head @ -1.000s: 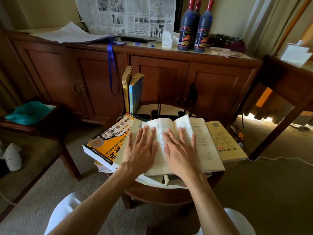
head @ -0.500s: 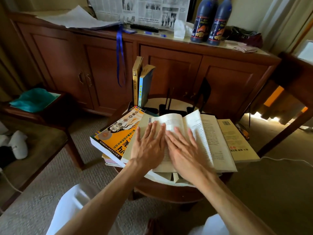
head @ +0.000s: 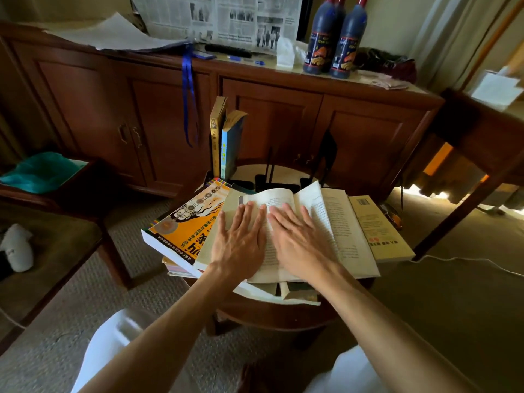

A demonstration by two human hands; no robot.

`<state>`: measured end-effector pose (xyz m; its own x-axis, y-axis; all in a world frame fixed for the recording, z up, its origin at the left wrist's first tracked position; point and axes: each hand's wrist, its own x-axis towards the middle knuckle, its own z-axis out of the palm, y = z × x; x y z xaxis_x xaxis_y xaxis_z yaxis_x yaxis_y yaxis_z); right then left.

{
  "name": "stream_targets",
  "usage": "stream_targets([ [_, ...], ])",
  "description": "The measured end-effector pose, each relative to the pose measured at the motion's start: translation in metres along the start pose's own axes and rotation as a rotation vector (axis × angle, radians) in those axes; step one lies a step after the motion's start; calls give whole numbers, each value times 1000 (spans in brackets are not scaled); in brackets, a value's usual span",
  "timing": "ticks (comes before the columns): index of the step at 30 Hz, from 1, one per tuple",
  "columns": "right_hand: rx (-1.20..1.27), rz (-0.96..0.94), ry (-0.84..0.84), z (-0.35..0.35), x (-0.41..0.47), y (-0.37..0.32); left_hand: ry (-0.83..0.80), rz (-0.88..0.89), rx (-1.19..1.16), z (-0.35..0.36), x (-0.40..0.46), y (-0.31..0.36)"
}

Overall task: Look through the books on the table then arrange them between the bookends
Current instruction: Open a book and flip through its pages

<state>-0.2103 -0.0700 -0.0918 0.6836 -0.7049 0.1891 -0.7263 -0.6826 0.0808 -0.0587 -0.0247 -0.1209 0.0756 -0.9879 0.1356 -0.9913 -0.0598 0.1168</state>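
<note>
Orange-covered book [head: 181, 222] lies at nine o'clock on the round wooden counter [head: 272, 316], partly under the open book [head: 320, 222]. Left hand [head: 241, 242] and right hand [head: 300, 245] lie flat side by side on its pages, each grip spread, fingers straight. Two upright books [head: 225, 137] stand at twelve o'clock beside black bookends [head: 323, 157]. A tan book [head: 380, 225] lies at three o'clock.

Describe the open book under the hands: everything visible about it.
The open book is a thick paperback with cream, yellowed pages of dense print. It lies face up atop the pile on the round table, its left part overlapping the orange-covered book. A few pages arch up near the gutter. The left hand and right hand press flat on its pages, fingers straight.
</note>
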Motion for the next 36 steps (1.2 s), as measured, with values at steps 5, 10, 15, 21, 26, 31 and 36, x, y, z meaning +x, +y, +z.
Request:
stream_targets([
  [5, 15, 122, -49, 3, 54, 9, 1, -36, -35, -3, 1, 3],
  [10, 0, 197, -11, 8, 37, 1, 5, -43, -55, -3, 0, 4],
  [15, -35, 11, -33, 8, -49, -18, -8, -23, -28, -1, 0, 1],
  [21, 125, 142, 51, -22, -53, -14, -6, -26, -55, -1, 1, 2],
  [26, 110, 520, 239, -45, -43, 29, 14, -29, -80, 1, 0, 2],
  [31, 270, 506, 293, -38, -44, 50, 12, -26, -102, 0, 0, 2],
  [36, 377, 331, 365, -41, -39, 37, 22, -31, -97, 0, 0, 3],
])
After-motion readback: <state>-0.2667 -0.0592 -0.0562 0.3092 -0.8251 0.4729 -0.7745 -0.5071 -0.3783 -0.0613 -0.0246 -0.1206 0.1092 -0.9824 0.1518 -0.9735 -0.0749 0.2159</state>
